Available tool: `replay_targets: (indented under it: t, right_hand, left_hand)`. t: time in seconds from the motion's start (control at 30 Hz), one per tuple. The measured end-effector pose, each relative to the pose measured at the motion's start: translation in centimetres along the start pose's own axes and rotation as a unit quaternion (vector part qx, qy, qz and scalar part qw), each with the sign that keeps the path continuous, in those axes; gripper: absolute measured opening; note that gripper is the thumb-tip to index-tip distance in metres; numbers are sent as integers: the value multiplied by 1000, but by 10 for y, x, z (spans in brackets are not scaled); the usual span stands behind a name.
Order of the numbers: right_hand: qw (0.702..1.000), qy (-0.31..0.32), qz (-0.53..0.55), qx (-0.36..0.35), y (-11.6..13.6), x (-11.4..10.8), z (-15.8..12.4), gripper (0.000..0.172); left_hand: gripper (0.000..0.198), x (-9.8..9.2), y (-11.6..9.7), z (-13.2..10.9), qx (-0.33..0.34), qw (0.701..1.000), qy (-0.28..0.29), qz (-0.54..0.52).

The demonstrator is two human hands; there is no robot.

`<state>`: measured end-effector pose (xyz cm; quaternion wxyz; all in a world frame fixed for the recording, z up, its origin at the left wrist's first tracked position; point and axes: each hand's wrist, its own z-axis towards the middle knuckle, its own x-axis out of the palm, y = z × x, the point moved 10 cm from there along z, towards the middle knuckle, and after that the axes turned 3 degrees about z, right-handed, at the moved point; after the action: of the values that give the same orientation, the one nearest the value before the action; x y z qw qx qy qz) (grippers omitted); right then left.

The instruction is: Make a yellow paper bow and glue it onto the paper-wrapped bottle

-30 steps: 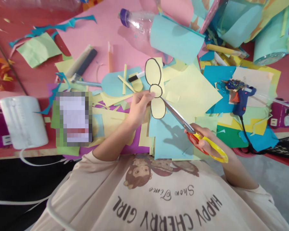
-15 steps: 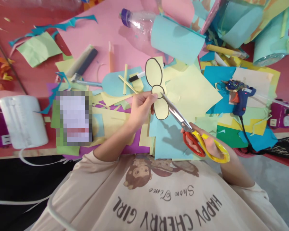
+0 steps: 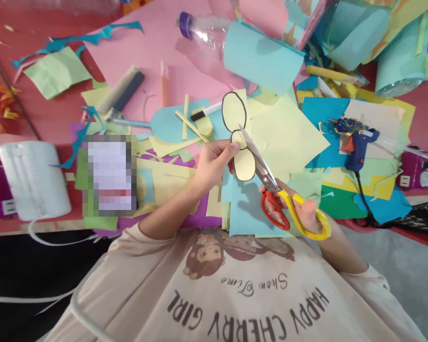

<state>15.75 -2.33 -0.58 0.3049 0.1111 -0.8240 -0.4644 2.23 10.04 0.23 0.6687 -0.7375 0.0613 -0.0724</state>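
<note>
While the left hand (image 3: 209, 165) pinches the pale-yellow black-outlined paper cutout (image 3: 234, 111) by its small middle lobe, thumb on top and fingers curled shut underneath, the right hand (image 3: 301, 211) grips the red-and-yellow-handled steel scissors (image 3: 269, 180). Right hand: fingers through both loops and closed round them. The loops are spread apart, so the blades are partly open. Blade tip lies across the cutout's narrow waist, between the upper and lower lobes. Can't tell whether the edges are biting paper or just lying on it.

Cutout position: held off the table near centre of view, long axis roughly vertical, leaning slightly right. Three lobes in a row: large oval on top, small one in the middle, medium one at the bottom beside the left fingertips.

Under the hands: light-blue paper sheet (image 3: 246, 209) on a pile of yellow and purple offcuts. Large pale-yellow paper sheet (image 3: 288, 135) just right of the cutout. Blue hot-glue gun (image 3: 358, 142) well to the right on teal paper. Clear plastic bottle with a purple cap (image 3: 203, 31) lies on its side on the pink paper sheet (image 3: 146, 52), touching a rolled light-blue paper tube (image 3: 262, 57). Black-capped white marker (image 3: 204, 113) just left of the upper lobe. White cylindrical roll (image 3: 34, 180) far left on the red table (image 3: 46, 123).
</note>
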Motion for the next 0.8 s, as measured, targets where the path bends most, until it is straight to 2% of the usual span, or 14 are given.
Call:
replay_targets:
  t: [0.4,0.6,0.8]
  right_hand:
    - [1000,-5,25,-12,0,-1,3,95]
    - [999,-11,27,-31,0,-1,7,86]
    - [999,-10,30,-16,9,3,6,83]
  left_hand:
    - [52,2,-9,-4,-3,999,2,41]
    - [46,7,-2,-5,-30,999,20,31]
    - [44,5,-2,-7,-32,999,9,23]
